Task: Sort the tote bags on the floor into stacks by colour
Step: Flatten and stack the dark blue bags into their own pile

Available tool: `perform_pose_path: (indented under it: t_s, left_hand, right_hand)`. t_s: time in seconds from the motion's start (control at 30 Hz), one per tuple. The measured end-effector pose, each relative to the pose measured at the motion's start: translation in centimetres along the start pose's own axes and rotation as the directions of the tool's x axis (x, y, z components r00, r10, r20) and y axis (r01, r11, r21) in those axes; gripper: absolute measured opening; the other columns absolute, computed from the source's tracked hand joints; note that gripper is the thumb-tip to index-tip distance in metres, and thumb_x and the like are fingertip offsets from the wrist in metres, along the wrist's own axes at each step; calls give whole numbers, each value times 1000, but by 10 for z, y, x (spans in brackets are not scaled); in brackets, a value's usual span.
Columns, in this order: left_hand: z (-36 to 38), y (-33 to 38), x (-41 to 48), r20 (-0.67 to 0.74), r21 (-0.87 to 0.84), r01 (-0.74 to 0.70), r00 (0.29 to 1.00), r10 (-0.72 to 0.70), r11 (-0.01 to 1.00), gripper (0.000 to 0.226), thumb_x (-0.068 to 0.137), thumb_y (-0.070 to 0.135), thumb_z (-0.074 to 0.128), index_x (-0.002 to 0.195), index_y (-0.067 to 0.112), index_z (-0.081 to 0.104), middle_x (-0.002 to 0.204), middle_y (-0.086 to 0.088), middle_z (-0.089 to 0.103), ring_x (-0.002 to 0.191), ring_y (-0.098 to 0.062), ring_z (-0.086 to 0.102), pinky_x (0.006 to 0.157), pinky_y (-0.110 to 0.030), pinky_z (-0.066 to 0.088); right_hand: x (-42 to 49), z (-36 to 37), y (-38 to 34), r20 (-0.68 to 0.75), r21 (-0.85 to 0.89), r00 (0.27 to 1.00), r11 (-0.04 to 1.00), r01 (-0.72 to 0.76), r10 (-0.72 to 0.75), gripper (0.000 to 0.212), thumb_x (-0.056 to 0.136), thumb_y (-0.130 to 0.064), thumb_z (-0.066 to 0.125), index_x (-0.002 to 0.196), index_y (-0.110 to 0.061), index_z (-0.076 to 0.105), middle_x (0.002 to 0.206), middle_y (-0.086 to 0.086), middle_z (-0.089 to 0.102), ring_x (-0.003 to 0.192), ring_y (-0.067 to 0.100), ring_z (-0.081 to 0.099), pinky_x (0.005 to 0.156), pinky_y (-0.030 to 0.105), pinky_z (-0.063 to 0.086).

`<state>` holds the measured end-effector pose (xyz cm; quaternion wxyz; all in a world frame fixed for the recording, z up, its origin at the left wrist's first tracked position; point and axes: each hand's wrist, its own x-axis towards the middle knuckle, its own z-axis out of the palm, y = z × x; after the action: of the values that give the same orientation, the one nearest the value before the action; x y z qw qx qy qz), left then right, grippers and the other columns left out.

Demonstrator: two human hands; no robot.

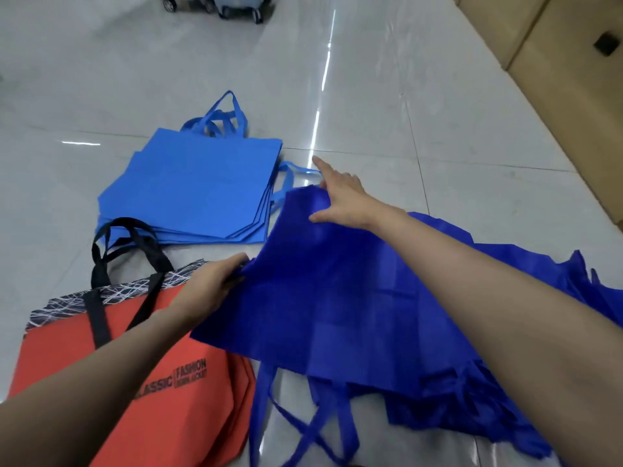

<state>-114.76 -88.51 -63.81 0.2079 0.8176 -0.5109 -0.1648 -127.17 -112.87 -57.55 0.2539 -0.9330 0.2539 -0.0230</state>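
Left hand [215, 284]: pinches the near corner of the dark blue bag [337, 298].
Right hand [340, 197]: grips the far corner, forefinger straight.
Bag: stretched between both grips.
Risk: it may land on the light blue stack [195, 190] just beyond the right grip; the loose handles [303, 433] may snag.

light blue bags [192, 187], deep royal blue ones [354, 298], orange bags [67, 358] with black handles [97, 318] and a scribbly black-white top band [114, 293]
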Motion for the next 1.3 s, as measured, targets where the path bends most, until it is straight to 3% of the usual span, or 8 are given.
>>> perform_pose_path:
  t_s: [0.1, 0.2, 0.33, 0.5, 0.67, 0.97, 1.1, 1.3]
  left_hand:
    - [-9, -7, 0, -207, -2, 121, 971, -119, 993, 16, 86, 12, 54, 102, 12, 51, 96, -17, 67, 89, -37, 61, 69, -38, 39]
    - [-13, -15, 2, -461, 129, 285, 865, -197, 950, 50, 82, 21, 65, 124, 2, 45, 128, -24, 52, 120, -41, 47, 97, -49, 34]
    - [-9, -15, 10, -526, 160, 309, 830, -184, 937, 57, 83, 30, 63, 128, 2, 41, 141, -25, 36, 132, -41, 35, 107, -54, 24]
    - [30, -1, 18, -417, 156, 265, 891, -179, 952, 44, 81, 27, 67, 114, 2, 52, 129, -26, 48, 117, -43, 48, 98, -52, 36]
    - [94, 29, 25, 63, -118, 415, 910, -410, 902, 48, 84, 35, 61, 118, 4, 50, 126, -16, 46, 114, -33, 50, 96, -40, 40]
    - [142, 65, 59, 296, -682, 682, 587, -753, 264, 65, 73, 56, 65, 97, -2, 54, 98, -15, 62, 79, -26, 56, 66, -33, 45]
    - [145, 69, 53, 172, -683, 623, 645, -745, 381, 36, 91, 34, 51, 68, 7, 47, 64, -3, 46, 68, -24, 45, 58, -31, 35]
    - [134, 59, 40, 25, -690, 544, 678, -735, 478, 21, 97, 20, 36, 103, 5, 48, 98, -9, 52, 88, -25, 49, 78, -35, 40]
  right_hand:
    - [6, -3, 0, 45, 186, 999, 982, -16, 8, 34, 84, -24, 64, 115, -16, 52, 108, 6, 58, 100, 25, 54, 87, 33, 43]
    - [9, -13, 16, -211, 509, 951, 856, -91, 227, 9, 89, -16, 56, 87, -14, 48, 75, -4, 49, 62, 11, 45, 56, 24, 39]
    - [4, -32, 74, -422, 781, 600, 609, -140, 679, 29, 89, -11, 53, 68, -22, 36, 71, -5, 43, 65, 14, 41, 48, 19, 34]
    - [-39, -31, 153, -284, 937, 140, 306, -168, 948, 9, 90, -11, 50, 91, -18, 44, 96, 0, 53, 83, 15, 47, 64, 20, 41]
    - [-71, 16, 190, -116, 963, 102, 137, -233, 988, 24, 89, -10, 51, 113, -11, 52, 108, 5, 58, 86, 19, 53, 78, 31, 50]
    - [-161, 56, 223, -247, 715, 76, 235, -658, 966, 39, 87, 1, 41, 125, -5, 46, 126, 16, 55, 104, 37, 56, 86, 43, 47]
    - [-197, 53, 233, -341, 677, -32, 222, -702, 939, 43, 86, 0, 41, 127, -8, 46, 126, 22, 55, 109, 43, 56, 92, 50, 47]
    - [-189, 53, 221, -73, 968, -193, 23, -249, 978, 47, 84, 8, 33, 124, -11, 50, 125, 9, 55, 94, 20, 52, 89, 30, 46]
